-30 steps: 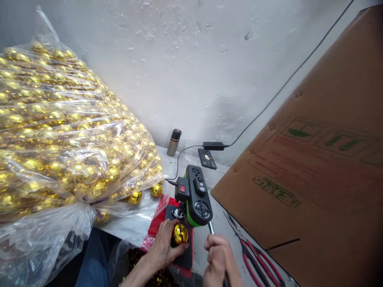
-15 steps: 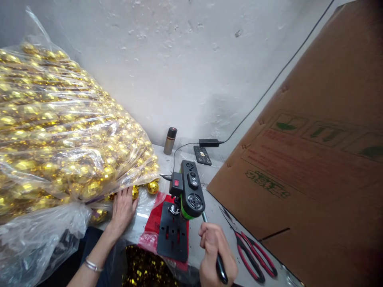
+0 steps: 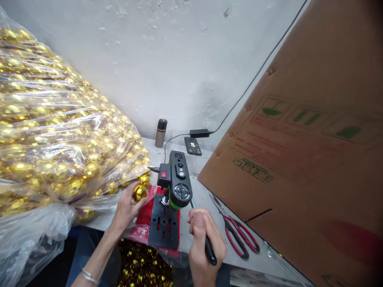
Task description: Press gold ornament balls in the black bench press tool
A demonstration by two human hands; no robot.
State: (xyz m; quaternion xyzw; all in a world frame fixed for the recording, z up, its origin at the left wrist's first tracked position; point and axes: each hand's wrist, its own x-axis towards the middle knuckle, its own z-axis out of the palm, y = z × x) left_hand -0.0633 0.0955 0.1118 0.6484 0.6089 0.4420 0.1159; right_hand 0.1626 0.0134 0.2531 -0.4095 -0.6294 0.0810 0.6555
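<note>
My left hand [image 3: 127,207] has a shiny gold mirrored ball [image 3: 139,192] between its thumb and fingers, left of a small black drill press [image 3: 180,179]. Another gold ball [image 3: 144,180] lies just behind it. My right hand [image 3: 205,235] is wrapped round the black-ended lever [image 3: 210,251] at the machine's right side. The machine's slotted black base plate [image 3: 163,229] sits on a red plastic sheet [image 3: 143,215]. A large clear bag [image 3: 60,131] full of gold balls fills the left.
Red-and-black scissors [image 3: 239,235] lie right of the machine, beside a big cardboard box [image 3: 299,159]. A phone [image 3: 193,146], a black power adapter [image 3: 200,133] and a bottle [image 3: 160,133] stand or lie behind. Gold pieces [image 3: 143,265] are below the table edge.
My left hand has come away from the bag's edge toward the machine with a gold ball in its fingers. My right hand still holds the lever. The whole view has shifted somewhat.
</note>
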